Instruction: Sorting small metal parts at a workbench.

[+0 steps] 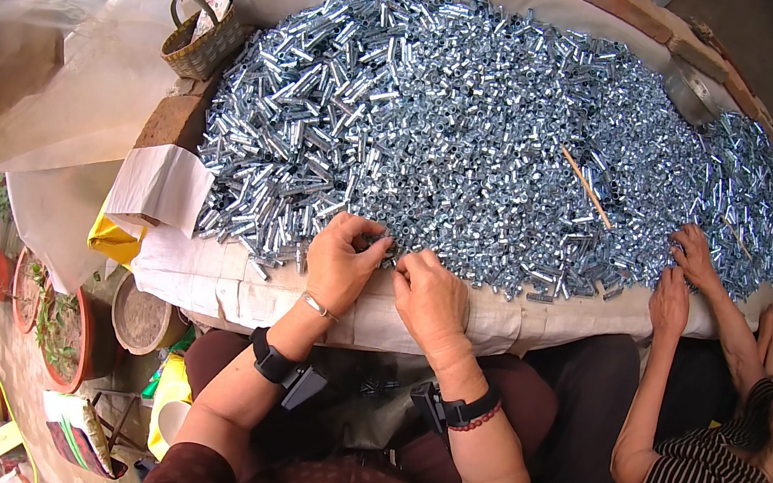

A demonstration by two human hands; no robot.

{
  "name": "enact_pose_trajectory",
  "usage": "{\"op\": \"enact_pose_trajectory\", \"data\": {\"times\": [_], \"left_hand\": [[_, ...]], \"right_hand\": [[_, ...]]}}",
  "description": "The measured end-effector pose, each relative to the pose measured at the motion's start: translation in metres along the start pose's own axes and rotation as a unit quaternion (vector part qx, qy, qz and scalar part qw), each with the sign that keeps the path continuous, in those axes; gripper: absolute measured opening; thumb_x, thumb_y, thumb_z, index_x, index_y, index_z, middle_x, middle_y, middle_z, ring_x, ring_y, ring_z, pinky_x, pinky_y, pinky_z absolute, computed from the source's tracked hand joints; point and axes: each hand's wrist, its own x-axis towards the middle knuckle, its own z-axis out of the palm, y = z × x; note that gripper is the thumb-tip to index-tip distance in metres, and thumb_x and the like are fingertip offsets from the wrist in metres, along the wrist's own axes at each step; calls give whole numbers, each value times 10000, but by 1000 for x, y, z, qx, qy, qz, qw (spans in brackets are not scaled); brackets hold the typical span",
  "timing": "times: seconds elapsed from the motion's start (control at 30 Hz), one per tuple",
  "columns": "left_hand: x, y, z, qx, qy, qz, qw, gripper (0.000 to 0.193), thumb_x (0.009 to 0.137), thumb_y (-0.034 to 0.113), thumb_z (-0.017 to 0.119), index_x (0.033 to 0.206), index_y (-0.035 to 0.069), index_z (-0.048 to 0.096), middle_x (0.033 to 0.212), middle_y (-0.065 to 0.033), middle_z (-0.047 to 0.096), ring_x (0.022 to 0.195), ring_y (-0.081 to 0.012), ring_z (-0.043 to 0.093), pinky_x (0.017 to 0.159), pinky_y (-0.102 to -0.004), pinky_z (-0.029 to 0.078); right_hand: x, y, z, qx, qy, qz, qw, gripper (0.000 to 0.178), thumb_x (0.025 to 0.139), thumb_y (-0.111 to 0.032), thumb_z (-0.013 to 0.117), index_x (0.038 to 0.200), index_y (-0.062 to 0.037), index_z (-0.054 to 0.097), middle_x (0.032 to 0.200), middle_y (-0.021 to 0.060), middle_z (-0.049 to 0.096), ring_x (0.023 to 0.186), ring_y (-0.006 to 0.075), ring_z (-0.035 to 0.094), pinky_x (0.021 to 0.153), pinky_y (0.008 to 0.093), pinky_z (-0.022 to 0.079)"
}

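A wide heap of small shiny metal tubes (484,136) covers the cloth-lined table in front of me, longer pieces on the left and shorter ones toward the middle and right. At the heap's near edge, my left hand (341,263) has its fingers curled in with the thumb close to them. Just right of it, my right hand (430,299) pinches thumb and fingers together, its tips almost meeting the left hand's. Whatever lies in either hand is too small and covered to make out. Metal tubes lie right beyond both hands.
A thin wooden stick (585,185) lies on the heap; a metal bowl (691,94) sits at its far right. Bricks (626,4) edge the cloth (199,275). At left are a woven basket (196,50) and white folded paper (161,186). A co-worker's hand (670,305) works at right.
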Motion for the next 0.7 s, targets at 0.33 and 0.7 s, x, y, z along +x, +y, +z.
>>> {"op": "enact_pose_trajectory", "data": {"times": [0.33,0.7], "left_hand": [[-12,-7,-29,-508,-158,-303,791,309,873,68,610,1163,-17,546,883,-77,655,781,-139,663,704,-210,555],[-19,-3,-29,-474,-199,-258,818,189,876,73,608,1047,-9,611,905,-109,681,795,-140,671,676,-218,547]], "right_hand": [[3,1,-17,533,-55,194,822,153,853,-148,645,887,-2,612,753,24,638,649,81,610,543,188,451],[3,1,-16,585,-62,202,783,152,846,-134,643,903,3,609,755,48,640,652,100,608,569,206,447]]}}
